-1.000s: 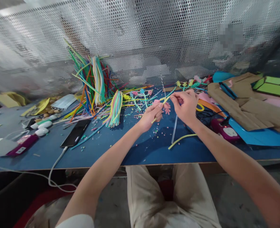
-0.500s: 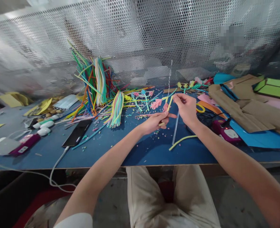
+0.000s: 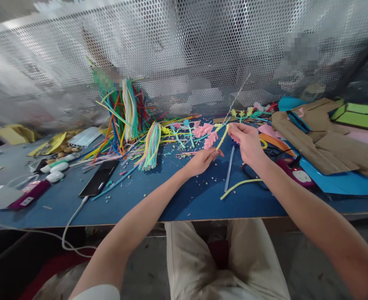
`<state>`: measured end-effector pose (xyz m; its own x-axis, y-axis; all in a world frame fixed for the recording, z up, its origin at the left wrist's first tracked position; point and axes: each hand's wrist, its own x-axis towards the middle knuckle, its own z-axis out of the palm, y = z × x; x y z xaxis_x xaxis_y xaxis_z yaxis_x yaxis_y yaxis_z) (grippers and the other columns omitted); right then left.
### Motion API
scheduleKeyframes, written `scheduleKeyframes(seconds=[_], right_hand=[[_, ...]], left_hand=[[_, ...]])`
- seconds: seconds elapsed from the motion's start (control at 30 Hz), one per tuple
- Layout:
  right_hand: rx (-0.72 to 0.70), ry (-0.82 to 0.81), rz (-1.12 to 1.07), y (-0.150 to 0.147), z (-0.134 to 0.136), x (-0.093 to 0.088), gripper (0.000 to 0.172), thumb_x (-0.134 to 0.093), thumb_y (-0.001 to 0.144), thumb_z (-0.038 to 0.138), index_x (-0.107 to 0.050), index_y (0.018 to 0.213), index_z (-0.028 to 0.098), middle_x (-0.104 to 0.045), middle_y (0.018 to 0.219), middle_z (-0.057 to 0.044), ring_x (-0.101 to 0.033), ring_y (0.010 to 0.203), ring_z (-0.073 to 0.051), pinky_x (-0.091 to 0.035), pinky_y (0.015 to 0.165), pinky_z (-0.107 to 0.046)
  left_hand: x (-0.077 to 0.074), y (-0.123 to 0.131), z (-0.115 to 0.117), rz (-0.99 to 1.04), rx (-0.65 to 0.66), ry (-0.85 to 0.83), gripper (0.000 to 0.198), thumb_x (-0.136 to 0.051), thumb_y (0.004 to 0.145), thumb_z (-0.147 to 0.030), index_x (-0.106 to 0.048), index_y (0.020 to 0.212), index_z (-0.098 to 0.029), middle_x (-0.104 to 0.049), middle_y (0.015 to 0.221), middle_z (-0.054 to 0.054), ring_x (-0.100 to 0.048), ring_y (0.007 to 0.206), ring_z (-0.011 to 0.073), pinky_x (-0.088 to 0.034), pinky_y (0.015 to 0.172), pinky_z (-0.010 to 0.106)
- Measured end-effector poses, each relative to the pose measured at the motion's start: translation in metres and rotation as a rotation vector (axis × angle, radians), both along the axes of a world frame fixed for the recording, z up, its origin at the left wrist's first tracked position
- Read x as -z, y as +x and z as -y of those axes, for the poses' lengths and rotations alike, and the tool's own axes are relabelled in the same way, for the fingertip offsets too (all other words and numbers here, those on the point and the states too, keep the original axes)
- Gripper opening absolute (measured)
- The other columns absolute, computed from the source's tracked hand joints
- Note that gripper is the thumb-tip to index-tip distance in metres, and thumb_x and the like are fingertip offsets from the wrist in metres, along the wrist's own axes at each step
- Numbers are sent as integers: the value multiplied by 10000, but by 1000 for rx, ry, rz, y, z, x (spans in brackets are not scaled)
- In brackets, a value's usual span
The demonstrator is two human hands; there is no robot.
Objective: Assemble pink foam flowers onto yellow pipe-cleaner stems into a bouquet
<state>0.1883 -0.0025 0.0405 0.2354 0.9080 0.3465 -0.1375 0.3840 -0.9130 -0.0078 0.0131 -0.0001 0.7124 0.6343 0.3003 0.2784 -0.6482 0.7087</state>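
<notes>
My left hand [image 3: 202,160] pinches the lower end of a yellow pipe cleaner [image 3: 222,137] just above the blue table [image 3: 184,196]. Pink fuzzy flower pieces [image 3: 206,134] sit at the upper part of that stem. My right hand [image 3: 246,141] is closed on the stem's top end and on a thin silver wire [image 3: 237,95] that slants up and to the right. The two hands are a hand's width apart over the middle of the table.
A standing bundle of coloured pipe cleaners [image 3: 126,106] and a pastel bunch [image 3: 152,145] lie at left. A black phone [image 3: 98,178] with a white cable, a loose yellow pipe cleaner [image 3: 238,186], a clear straw [image 3: 229,168], brown cardboard [image 3: 321,133] and a perforated metal screen [image 3: 184,54] surround the work.
The silver wire has tilted from upright to a rightward slant. My left hand slid down the yellow stem toward the table. The pink pieces now sit higher, between the hands.
</notes>
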Motion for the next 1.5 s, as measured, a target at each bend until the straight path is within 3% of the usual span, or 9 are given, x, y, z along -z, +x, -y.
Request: scheduleKeyframes(seconds=[0.17, 0.3, 0.47, 0.6, 0.83, 1.0, 1.2, 1.37, 1.5], right_hand=[[-69, -57, -47, 0, 3, -4, 370, -812, 669, 570, -706, 739, 222, -577, 698, 3, -412, 581, -109, -306, 532, -286], [-179, -145, -70, 4, 5, -8, 389, -869, 597, 543, -724, 739, 211, -576, 691, 6, -423, 581, -99, -308, 532, -276], [-252, -133, -33, 12, 5, -14, 350, -895, 597, 490, -740, 691, 190, -591, 671, 0, -453, 611, -98, -330, 571, -274], [-257, -66, 114, 15, 7, -12, 292, -857, 680, 463, -778, 746, 190, -614, 667, 2, -474, 631, -112, -358, 607, -287], [-295, 5, 573, 14, 13, -11, 208, -770, 795, 414, -811, 802, 210, -718, 735, -19, -590, 698, -167, -430, 691, -325], [-156, 183, 956, 13, 29, -22, 169, -720, 878, 384, -819, 840, 253, -737, 759, -24, -592, 793, -209, -421, 758, -359], [186, 473, 1364, 4, 47, -26, 243, -587, 1000, 328, -803, 892, 298, -789, 845, -10, -512, 951, -244, -239, 1042, -551], [423, 497, 1444, -4, 39, -20, 318, -482, 1032, 251, -782, 932, 281, -755, 806, -12, -502, 966, -248, -207, 1055, -572], [569, 451, 1363, 4, 25, -18, 297, -490, 1020, 273, -768, 915, 257, -746, 825, -31, -536, 1004, -277, -217, 1055, -600]], left_hand=[[3, -10, -16, -199, -55, 356, 414, -335, 1052, -373, -698, 1025, -176, -668, 1145, 160, -577, 1089, 291, -355, 983, 409], [8, -14, -24, -278, -57, 435, 368, -359, 1021, -331, -686, 947, -179, -664, 995, 162, -560, 1035, 304, -350, 983, 433], [-12, -34, -34, -185, -250, 487, 315, -390, 1024, -329, -668, 979, -188, -649, 914, 116, -541, 908, 256, -358, 886, 363], [-31, -48, -36, -65, -391, 431, 355, -346, 1067, -352, -627, 919, -195, -588, 748, 31, -500, 733, 180, -339, 771, 292], [-46, -52, -32, 175, -377, 165, 366, -434, 1046, -447, -611, 855, -190, -494, 669, -15, -449, 626, 124, -337, 664, 240], [-72, -63, -27, 281, -156, 6, 458, -523, 991, -599, -614, 813, -187, -368, 629, -36, -318, 558, 102, -265, 557, 231], [-110, -85, -20, 60, 3, -6, 449, -581, 978, -555, -684, 775, -168, -536, 664, 1, -418, 576, 90, -320, 560, 237], [-113, -79, 1, 26, -71, 270, 390, -528, 1014, -437, -754, 823, -183, -517, 558, -18, -414, 516, 101, -333, 565, 265], [-100, -51, 26, -20, -292, 842, 276, -584, 951, -298, -767, 756, -228, -510, 537, -13, -487, 626, 145, -390, 742, 338]])
